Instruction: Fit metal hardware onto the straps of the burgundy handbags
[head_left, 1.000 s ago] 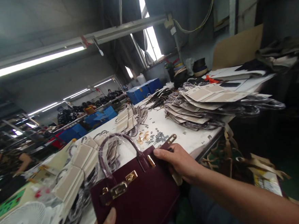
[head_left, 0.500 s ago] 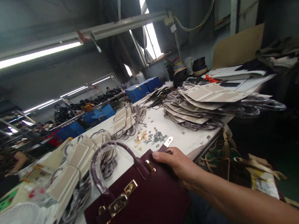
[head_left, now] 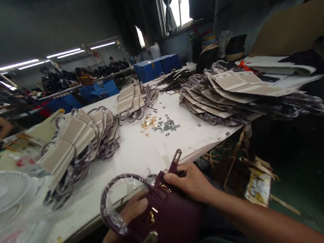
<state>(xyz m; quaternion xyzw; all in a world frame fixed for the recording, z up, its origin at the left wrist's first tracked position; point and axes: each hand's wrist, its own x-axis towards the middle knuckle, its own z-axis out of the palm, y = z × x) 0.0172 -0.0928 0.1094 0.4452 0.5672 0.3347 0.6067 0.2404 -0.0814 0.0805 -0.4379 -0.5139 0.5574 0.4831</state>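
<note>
One burgundy bag (head_left: 177,218), right hand (head_left: 192,180) pinching it, left hand (head_left: 132,209) near handle (head_left: 103,205), grip unclear

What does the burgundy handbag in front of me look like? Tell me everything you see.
The burgundy handbag looks like smooth leather, with gold-toned fittings on its front and an arched handle wrapped in clear plastic. A strap with a gold-toned end sticks up beside the right hand, which grips the bag's top corner. The left hand shows through the handle's loop, its hold unclear. The bag is tilted, just this side of the white table, its bottom out of frame.
</note>
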